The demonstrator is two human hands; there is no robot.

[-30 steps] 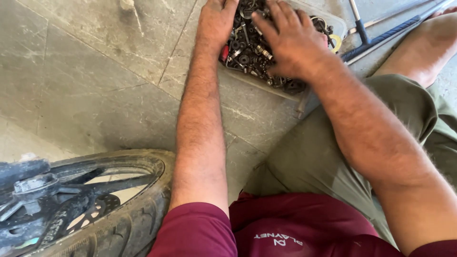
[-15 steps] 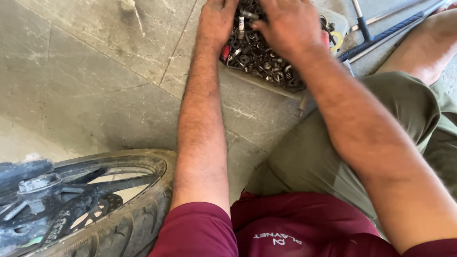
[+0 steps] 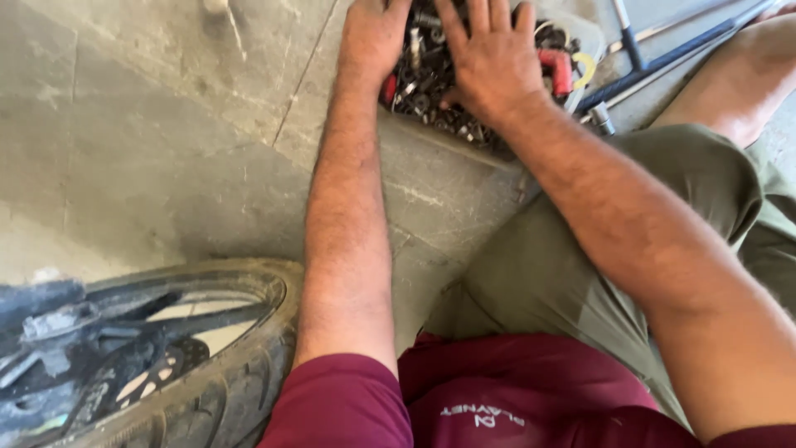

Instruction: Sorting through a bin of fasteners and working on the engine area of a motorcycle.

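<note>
A shallow tray [image 3: 580, 87] full of several nuts, bolts and small metal parts [image 3: 423, 87] sits on the stone floor at the top of the head view. My left hand [image 3: 373, 37] rests on the left part of the pile, its fingers cut off by the top edge. Spread flat over the middle of the parts is my right hand [image 3: 489, 58], fingers apart and pointing away from me. A red piece [image 3: 557, 68] and a yellow ring [image 3: 584, 70] lie among the parts to the right of that hand.
A motorcycle wheel [image 3: 207, 390] with a black tyre and brake disc lies at the lower left. Long metal tools [image 3: 655, 58] lie at the upper right beside my bare knee [image 3: 738, 75]. I sit on the grey stone floor [image 3: 166, 149] in olive shorts.
My right hand has slid up and away over the parts and now lies flatter with fingers spread. The left hand has shifted slightly upward too.
</note>
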